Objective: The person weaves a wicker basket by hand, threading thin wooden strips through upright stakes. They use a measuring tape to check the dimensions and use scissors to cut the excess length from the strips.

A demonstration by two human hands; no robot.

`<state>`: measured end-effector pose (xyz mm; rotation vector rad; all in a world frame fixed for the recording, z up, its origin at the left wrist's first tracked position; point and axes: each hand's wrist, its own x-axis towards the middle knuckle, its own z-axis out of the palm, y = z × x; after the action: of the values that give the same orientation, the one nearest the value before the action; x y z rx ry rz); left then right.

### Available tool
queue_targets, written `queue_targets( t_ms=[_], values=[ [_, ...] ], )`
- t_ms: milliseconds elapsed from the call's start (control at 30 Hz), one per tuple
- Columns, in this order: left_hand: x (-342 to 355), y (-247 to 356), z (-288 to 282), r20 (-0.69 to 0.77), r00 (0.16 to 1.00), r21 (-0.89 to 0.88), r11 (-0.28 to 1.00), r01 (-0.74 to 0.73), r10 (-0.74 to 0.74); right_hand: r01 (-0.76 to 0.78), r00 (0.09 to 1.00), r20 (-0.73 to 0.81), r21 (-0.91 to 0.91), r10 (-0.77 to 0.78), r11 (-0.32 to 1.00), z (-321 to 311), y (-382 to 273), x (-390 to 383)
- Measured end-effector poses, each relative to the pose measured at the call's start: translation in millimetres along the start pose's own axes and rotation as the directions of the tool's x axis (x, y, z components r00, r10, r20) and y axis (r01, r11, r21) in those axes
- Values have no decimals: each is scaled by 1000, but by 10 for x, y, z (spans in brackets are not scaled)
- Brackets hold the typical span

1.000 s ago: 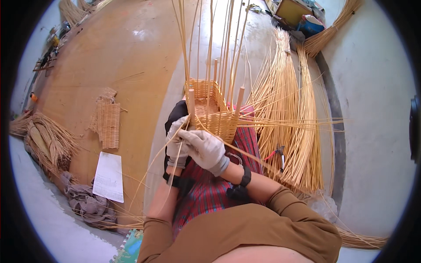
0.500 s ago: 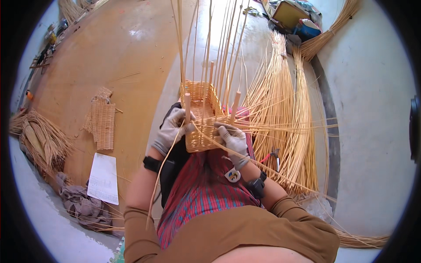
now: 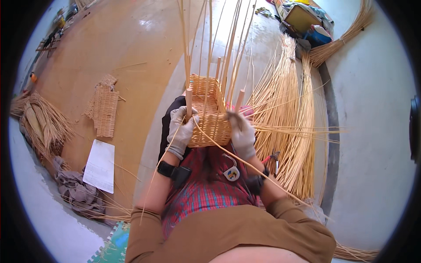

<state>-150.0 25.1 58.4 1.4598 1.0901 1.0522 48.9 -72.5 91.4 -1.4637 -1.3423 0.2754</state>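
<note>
A half-woven wicker basket (image 3: 209, 131) rests on my lap, with tall stakes rising from its far and near sides and round wooden pegs at its corners. My gloved left hand (image 3: 180, 127) is closed at the near left corner, beside a wooden peg (image 3: 189, 103), gripping the basket wall. Loose weaving strands come out by its fingers; one long strand (image 3: 245, 163) slants across the front over my right forearm. At the near right corner, beside another peg (image 3: 240, 100), my gloved right hand (image 3: 241, 133) has its fingers bent together against the rim. Whatever they pinch is hidden and slightly blurred.
Long bundles of reed (image 3: 280, 118) lie on the floor to the right, with red-handled pliers (image 3: 272, 158) on them. At left are a flat woven piece (image 3: 105, 111), a paper sheet (image 3: 100, 164), a grey cloth (image 3: 79, 190) and another reed bundle (image 3: 44, 118). A tape measure (image 3: 232, 173) hangs at my lap.
My right hand has shifted up and outward along the basket's near right corner, turning more upright. My left hand stays at its corner. The whole view has shifted slightly.
</note>
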Motion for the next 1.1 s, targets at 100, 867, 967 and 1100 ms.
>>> queue_targets(
  t_ms=[100,867,967,1100],
  values=[
    [-115,-26,-44,10,997,39,996,-77,77,-409,894,-47,327,446,852,-198,-190,-403],
    [-567,-275,-57,-23,989,31,989,-147,148,-71,661,697,-312,279,947,-176,-114,-669],
    [-533,-408,-57,-31,986,-36,986,-165,164,-92,719,668,-177,189,980,-147,-52,-770],
    [-544,-429,-49,-44,989,-61,987,-145,143,-103,714,667,-202,214,974,-178,14,-765]
  ],
)
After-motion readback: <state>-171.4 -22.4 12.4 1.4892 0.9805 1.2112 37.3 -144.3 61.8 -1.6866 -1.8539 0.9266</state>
